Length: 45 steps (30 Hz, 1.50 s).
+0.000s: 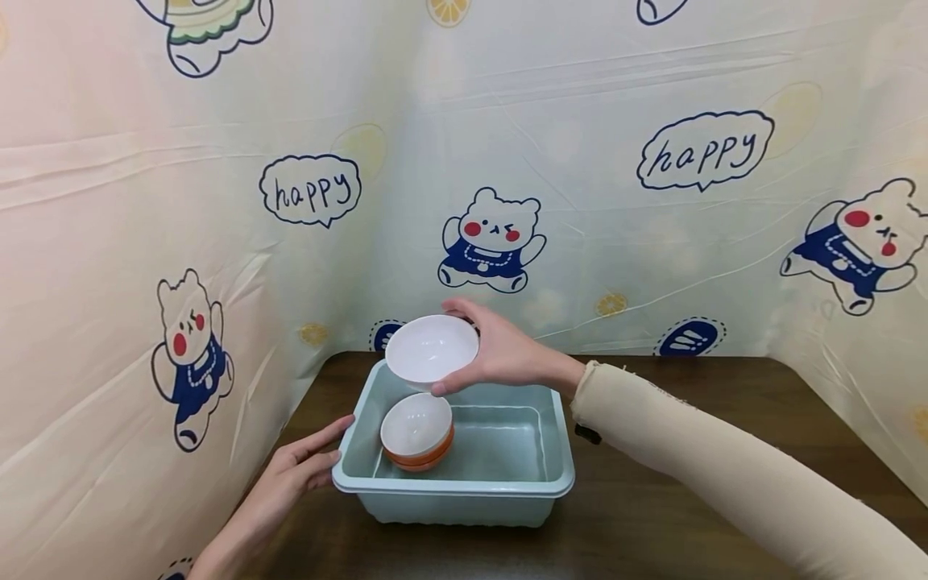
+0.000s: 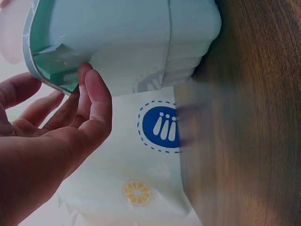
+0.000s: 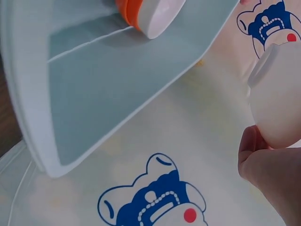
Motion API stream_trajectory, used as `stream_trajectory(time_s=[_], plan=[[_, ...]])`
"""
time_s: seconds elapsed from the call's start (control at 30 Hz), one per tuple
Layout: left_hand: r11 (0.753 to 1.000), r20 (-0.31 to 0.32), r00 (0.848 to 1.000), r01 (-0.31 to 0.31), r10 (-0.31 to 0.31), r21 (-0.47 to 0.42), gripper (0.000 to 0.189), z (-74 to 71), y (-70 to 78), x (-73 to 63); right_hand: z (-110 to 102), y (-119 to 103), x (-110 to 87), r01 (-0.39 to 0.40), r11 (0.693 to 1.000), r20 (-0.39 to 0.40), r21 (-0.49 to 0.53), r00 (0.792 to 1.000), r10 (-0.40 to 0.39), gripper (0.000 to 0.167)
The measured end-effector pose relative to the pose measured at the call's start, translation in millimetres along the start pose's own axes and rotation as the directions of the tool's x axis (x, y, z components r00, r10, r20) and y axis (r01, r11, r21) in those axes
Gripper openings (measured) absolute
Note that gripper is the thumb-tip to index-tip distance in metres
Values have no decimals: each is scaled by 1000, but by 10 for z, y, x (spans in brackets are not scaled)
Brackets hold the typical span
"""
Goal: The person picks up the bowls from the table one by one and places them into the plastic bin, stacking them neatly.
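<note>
My right hand [image 1: 500, 346] grips a white bowl [image 1: 432, 348] by its side, thumb near the front and fingers behind. The bowl is held above the back left part of a pale blue-green plastic basin [image 1: 464, 486], its white inside facing me. In the right wrist view the held bowl [image 3: 277, 99] shows a plain white outside. Inside the basin, at the left, another white bowl [image 1: 416, 425] sits nested on orange bowls [image 1: 424, 461]. At the basin's left rim, my left hand [image 1: 300, 467] holds the edge; its curled fingers [image 2: 98, 89] lie against the outer wall.
The basin stands on a dark brown wooden table [image 1: 652, 475]. A pale cloth [image 1: 580, 201] printed with bears, lemon slices and "happy" bubbles hangs behind and on both sides. A beige sleeve [image 1: 696, 451] covers the right forearm.
</note>
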State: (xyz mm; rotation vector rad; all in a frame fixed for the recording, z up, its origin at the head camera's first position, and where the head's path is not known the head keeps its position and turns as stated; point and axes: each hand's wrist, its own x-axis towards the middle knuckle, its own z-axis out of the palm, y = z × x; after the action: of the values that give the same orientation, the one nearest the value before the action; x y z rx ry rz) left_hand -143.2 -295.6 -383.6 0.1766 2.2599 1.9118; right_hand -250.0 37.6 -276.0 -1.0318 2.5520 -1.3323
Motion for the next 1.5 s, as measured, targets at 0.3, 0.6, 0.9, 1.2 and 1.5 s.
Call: stream_trajectory(time_s=[0.3,0.6,0.9,1.2,1.5], plan=[[999,8,999,-40,40,-3,55,-4,-3,-14,134,-105,135,12,1000,23,14,1000,-12,106],[999,20,998,-54,54,-9,55,0,-18,-1,263,-72,254,5,1000,39,8,999,-6,106],[999,39,998,-53,53,-6,56,-19,-25,-4,380,-14,303,-50,998,38,-26,998,51,109],[999,41,998,-51,52,-4,56,-26,-22,-9,470,52,362,-75,994,57,-75,995,80,113],[999,51,998,-41,41,-5,56,-26,-5,-15,579,185,399,-124,990,79,-73,988,130,115]])
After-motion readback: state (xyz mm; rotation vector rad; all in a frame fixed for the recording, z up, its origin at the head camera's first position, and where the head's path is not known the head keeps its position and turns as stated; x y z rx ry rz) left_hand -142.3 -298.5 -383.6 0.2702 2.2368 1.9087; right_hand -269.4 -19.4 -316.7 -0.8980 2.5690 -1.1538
